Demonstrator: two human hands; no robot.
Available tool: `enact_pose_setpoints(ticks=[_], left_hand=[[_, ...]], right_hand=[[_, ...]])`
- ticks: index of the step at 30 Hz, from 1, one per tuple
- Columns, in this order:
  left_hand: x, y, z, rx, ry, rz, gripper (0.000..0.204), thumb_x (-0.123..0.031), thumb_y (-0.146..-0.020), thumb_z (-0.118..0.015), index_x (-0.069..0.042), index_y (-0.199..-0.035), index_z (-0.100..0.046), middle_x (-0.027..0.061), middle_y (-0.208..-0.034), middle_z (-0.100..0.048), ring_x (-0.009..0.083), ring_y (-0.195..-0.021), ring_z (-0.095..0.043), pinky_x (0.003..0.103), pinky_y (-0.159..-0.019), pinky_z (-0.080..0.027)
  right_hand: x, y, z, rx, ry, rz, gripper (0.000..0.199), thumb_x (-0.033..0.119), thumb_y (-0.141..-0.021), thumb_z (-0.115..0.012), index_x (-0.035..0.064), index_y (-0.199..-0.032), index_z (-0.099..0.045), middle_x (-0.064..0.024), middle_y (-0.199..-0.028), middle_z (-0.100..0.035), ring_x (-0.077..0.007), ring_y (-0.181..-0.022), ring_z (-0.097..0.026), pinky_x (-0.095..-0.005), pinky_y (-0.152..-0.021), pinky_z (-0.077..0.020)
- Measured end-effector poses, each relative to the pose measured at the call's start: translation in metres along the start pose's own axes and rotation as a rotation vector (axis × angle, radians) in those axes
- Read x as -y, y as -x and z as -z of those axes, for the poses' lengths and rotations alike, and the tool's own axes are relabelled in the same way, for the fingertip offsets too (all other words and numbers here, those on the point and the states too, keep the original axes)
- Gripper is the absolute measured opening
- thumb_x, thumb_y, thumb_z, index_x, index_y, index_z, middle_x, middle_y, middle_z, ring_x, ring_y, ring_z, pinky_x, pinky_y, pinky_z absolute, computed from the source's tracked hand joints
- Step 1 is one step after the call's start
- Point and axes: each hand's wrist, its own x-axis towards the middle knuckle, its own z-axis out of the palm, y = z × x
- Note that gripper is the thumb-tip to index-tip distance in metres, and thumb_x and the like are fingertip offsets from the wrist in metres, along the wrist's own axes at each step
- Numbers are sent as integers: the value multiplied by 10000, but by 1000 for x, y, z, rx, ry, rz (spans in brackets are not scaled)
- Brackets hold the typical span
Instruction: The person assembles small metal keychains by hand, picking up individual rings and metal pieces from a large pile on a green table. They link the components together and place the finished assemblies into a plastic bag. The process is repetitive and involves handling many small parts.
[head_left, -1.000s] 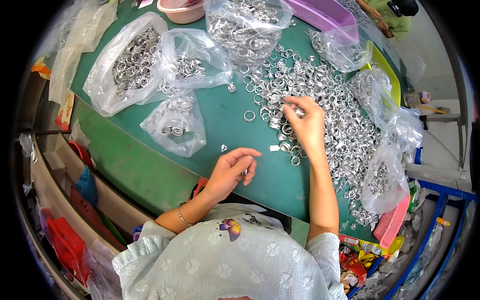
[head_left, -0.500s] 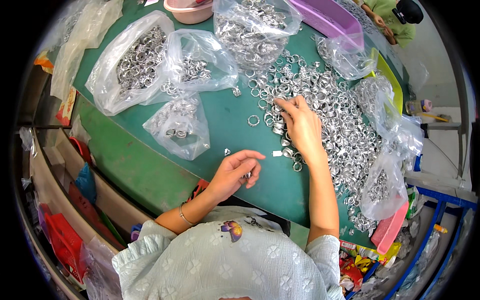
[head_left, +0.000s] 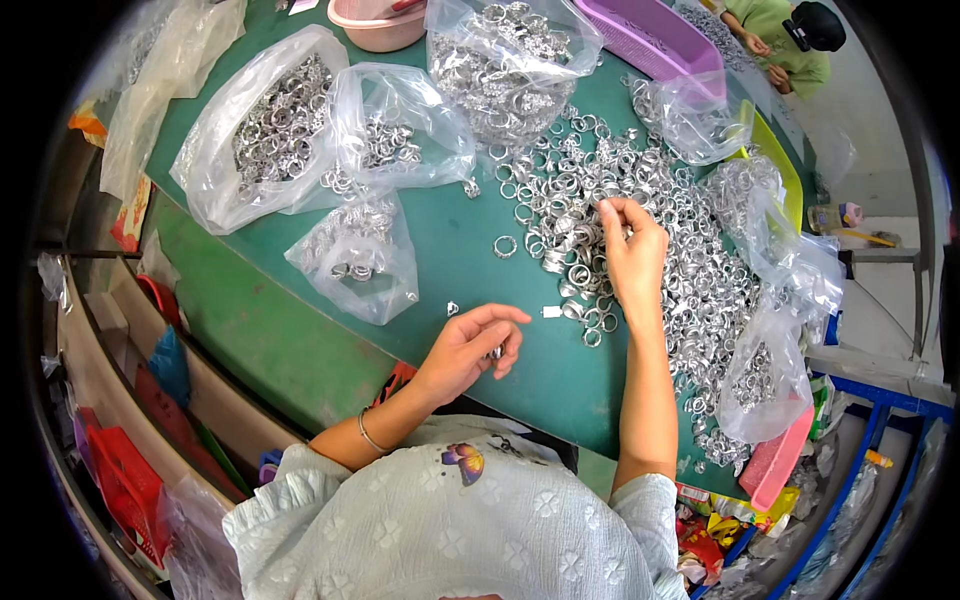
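Note:
A wide heap of silver rings (head_left: 690, 270) covers the right half of the green table. My right hand (head_left: 636, 255) is over the heap's upper left part, thumb and forefinger brought together at the rings; whatever is between the tips is too small to make out. Near the table's front edge, my left hand (head_left: 470, 350) is curled with its forefinger extended, and silvery rings show inside the bent fingers. A small silver piece (head_left: 452, 309) and a little white tag (head_left: 551, 312) lie close to it. One loose ring (head_left: 505, 247) sits left of the heap.
Clear plastic bags of rings, including a large bag (head_left: 285, 130) and a small bag (head_left: 360, 260), stand at the left and back. A purple basket (head_left: 650, 40), a pink basin (head_left: 375, 25) and a green tray (head_left: 785, 170) are farther off. Another person (head_left: 800, 55) is at the far right.
My right hand has moved a little to the right across the heap, and its thumb and forefinger have come together. The left hand has stayed in place.

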Motion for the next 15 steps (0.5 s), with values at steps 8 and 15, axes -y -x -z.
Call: enact_pose_setpoints(ticks=[8, 15], left_hand=[[-7, -6, 4, -46, 243, 42, 292, -111, -906, -437, -3, -1176, -471, 135, -1068, -536, 230, -955, -543, 347, -775, -462], [-5, -7, 9, 43, 295, 55, 347, -100, -879, -470, 0, -1211, -448, 150, -1158, -518, 269, -1059, -521, 419, -925, -416]], right_hand=[[-13, -25, 15, 91, 229, -21, 119, 19, -744, -611, 1, -853, -655, -139, -750, -584, -251, -666, -573, -344, -639, -445], [-8, -28, 2, 267, 326, 140, 129, 32, -753, -598, 64, -859, -666, -99, -836, -580, -306, -743, -588, -389, -656, -465]])
